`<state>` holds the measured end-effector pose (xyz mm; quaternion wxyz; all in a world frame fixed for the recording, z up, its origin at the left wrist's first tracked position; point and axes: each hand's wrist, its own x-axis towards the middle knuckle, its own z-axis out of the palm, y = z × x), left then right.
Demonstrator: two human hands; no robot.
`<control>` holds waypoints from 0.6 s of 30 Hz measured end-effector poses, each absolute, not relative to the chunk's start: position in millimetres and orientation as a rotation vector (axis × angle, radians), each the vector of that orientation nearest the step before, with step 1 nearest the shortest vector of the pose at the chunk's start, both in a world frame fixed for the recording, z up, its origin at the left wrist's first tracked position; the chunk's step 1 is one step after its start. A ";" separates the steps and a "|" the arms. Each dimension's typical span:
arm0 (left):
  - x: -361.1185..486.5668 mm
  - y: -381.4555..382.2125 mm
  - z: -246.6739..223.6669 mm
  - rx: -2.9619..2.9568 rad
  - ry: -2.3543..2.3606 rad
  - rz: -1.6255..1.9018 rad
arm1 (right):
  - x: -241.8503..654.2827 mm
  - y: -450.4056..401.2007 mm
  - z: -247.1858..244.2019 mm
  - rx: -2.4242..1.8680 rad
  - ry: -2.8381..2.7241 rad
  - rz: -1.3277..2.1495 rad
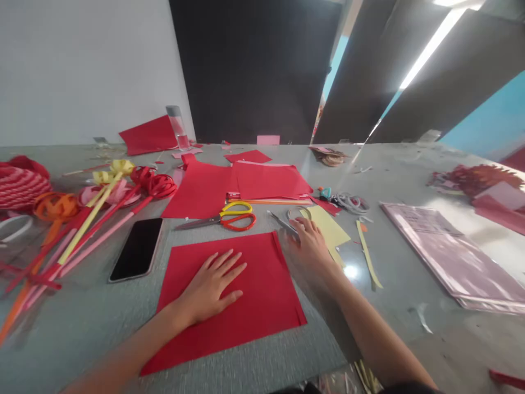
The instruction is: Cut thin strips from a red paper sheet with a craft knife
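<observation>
Red, flat and roughly rectangular, the paper-like sheet (262,295) nearest you lies under your left hand (215,287), which is palm down, fingers spread and gripping nothing. A narrow red band (289,279) runs along the sheet's right side, on the thumb side of that hand. Your right hand (308,243) sits beyond the sheet's far right corner, fingers bent over a slim grey metallic tool (282,222); you can't tell whether they have closed on it. That tool is the key relation: its long axis slants from your right fingers away and leftward, and the right hand is clearly the nearer. Just right of those fingers is a pale yellow paper piece (334,229). Past your left fingertips lie scissors with yellow and red handles (217,220), blades pointing left, and farther off, a stack of red sheets (270,181).
</observation>
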<state>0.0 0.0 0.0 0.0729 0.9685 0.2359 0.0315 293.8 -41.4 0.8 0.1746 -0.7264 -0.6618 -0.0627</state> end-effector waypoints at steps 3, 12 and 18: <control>-0.3 0.6 -0.8 2.906 0.722 0.106 | 291.9 -41.9 -1.9 -1.861 -2.076 -0.127; -3.7 3.7 1.3 2.864 0.671 0.137 | 319.9 -43.8 -1.7 -1.938 -2.006 -0.113; -6.2 19.7 16.3 2.845 0.518 0.044 | 318.3 -44.3 6.1 -1.823 -2.023 -0.137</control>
